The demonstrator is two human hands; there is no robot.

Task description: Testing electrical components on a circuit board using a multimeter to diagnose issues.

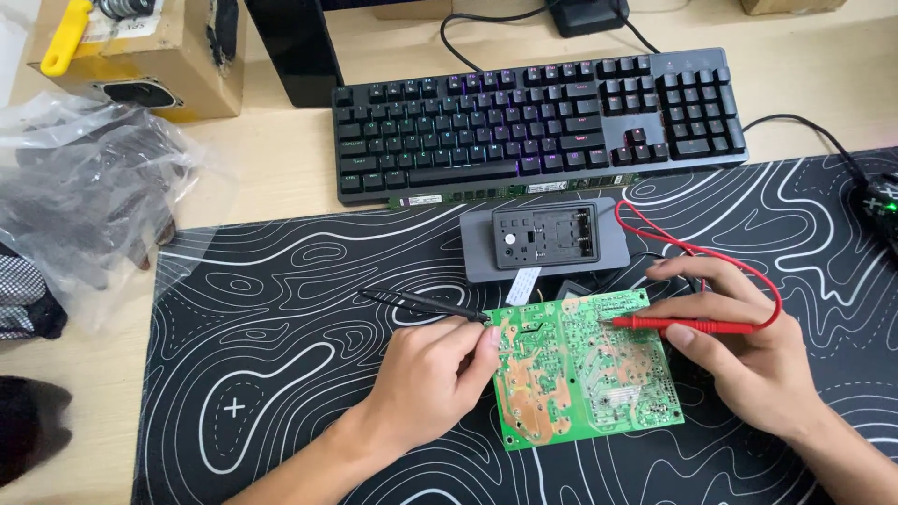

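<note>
A green circuit board (585, 374) lies solder side up on the black patterned desk mat (281, 374). My left hand (430, 374) grips a black test probe (421, 303), its tip touching the board's upper left edge. My right hand (748, 355) pinches a red test probe (683, 324), whose tip rests on the board's upper right area. The red lead (697, 251) loops back toward a grey meter (545, 238) lying just behind the board.
A black backlit keyboard (538, 117) sits behind the meter. Crumpled clear plastic bag (84, 178) lies at left, a cardboard box (150, 56) at the back left. A mouse (879, 201) shows at the right edge.
</note>
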